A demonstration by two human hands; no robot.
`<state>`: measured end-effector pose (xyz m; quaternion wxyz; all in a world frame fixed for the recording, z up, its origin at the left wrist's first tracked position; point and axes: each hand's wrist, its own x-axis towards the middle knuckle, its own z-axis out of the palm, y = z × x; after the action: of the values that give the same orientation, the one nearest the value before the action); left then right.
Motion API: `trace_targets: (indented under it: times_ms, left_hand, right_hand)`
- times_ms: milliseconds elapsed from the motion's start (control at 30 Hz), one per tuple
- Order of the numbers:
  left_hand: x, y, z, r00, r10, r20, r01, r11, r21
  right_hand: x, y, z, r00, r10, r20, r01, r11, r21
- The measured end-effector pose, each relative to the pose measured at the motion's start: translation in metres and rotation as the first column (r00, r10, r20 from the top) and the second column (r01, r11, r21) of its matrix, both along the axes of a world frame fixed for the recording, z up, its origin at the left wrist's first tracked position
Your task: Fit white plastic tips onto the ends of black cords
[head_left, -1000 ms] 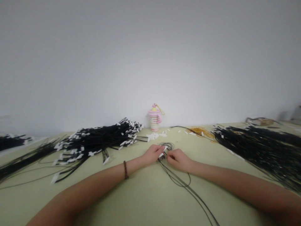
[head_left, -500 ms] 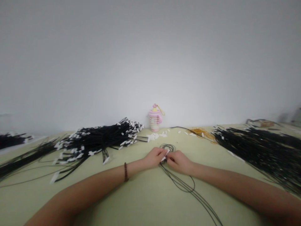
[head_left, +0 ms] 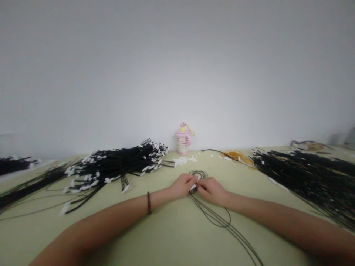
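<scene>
My left hand (head_left: 182,184) and my right hand (head_left: 212,190) meet at the middle of the pale green table (head_left: 166,236), fingers pinched together. Between them they hold thin black cords (head_left: 219,220) and a small white tag (head_left: 193,186). The cords loop just beyond my fingers and trail back toward me on the right. A brown bead bracelet (head_left: 149,203) sits on my left wrist.
A heap of black cords with white tags (head_left: 116,166) lies to the left. A big bundle of black cords (head_left: 307,173) lies to the right. A pink and white bottle (head_left: 182,139) stands by the wall, with loose white tags (head_left: 183,160) and yellow bands (head_left: 237,155) near it.
My two hands have closed in on each other until the fingers touch at the tag. The trailing cords have bowed out a little to the right.
</scene>
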<state>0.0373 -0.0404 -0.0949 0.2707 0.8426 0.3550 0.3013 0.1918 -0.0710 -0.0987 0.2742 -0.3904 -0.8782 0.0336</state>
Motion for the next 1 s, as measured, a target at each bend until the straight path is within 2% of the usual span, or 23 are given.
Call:
trace_targets:
  times_ms: [300, 533, 800, 1000]
  left_hand:
    - [0.001, 0.002, 0.001, 0.999, 0.009, 0.031, -0.008, 1.0, -0.03]
    - [0.001, 0.004, -0.001, 0.996, 0.002, 0.092, 0.012, 0.988, -0.155]
    - [0.0, 0.011, -0.004, 0.963, 0.162, 0.214, -0.093, 0.949, -0.301]
    - [0.001, 0.009, -0.002, 0.977, 0.086, 0.196, -0.022, 0.951, -0.31]
  right_hand:
    - [0.0, 0.004, -0.002, 0.999, -0.006, -0.041, 0.006, 1.0, -0.001]
    - [0.0, 0.009, -0.002, 0.995, -0.016, -0.097, 0.014, 1.0, -0.021]
    - [0.0, 0.005, -0.004, 0.995, -0.009, -0.096, 0.01, 1.0, 0.005]
    - [-0.001, 0.003, -0.001, 0.996, -0.012, -0.094, 0.014, 1.0, 0.014]
